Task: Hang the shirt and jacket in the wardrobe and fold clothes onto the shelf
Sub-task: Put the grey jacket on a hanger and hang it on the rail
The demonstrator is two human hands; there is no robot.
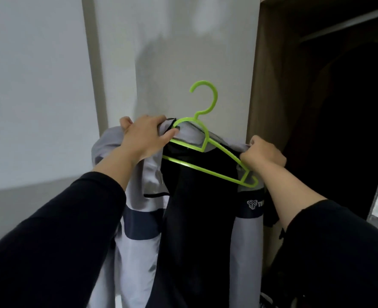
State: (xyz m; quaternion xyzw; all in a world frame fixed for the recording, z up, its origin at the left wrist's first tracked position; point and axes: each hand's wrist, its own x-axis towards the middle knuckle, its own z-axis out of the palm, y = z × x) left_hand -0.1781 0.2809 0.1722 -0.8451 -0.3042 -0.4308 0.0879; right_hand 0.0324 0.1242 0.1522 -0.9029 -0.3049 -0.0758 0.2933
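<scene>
**Jacket going onto hanger, held up beside wardrobe**

Landmark: green hanger (205, 138), hook up, bar tilted down to the right.

- Jacket (139, 218): grey with dark bands, dark lining, draped over the hanger and hanging open below it. White logo on the dark band under the hanger's right end.
- Left hand (144, 138): at the hanger's left shoulder, fingers (169, 135) closed on the jacket collar and hanger arm together.
- Right hand (262, 155): at the hanger's right end, fingers pinched on the jacket's shoulder fabric.
- Wardrobe (265, 107): right of the hanger, open, dark inside; rail (347, 24) above and right of the hook.
- White wall (39, 85) behind and left of the hanger.
</scene>
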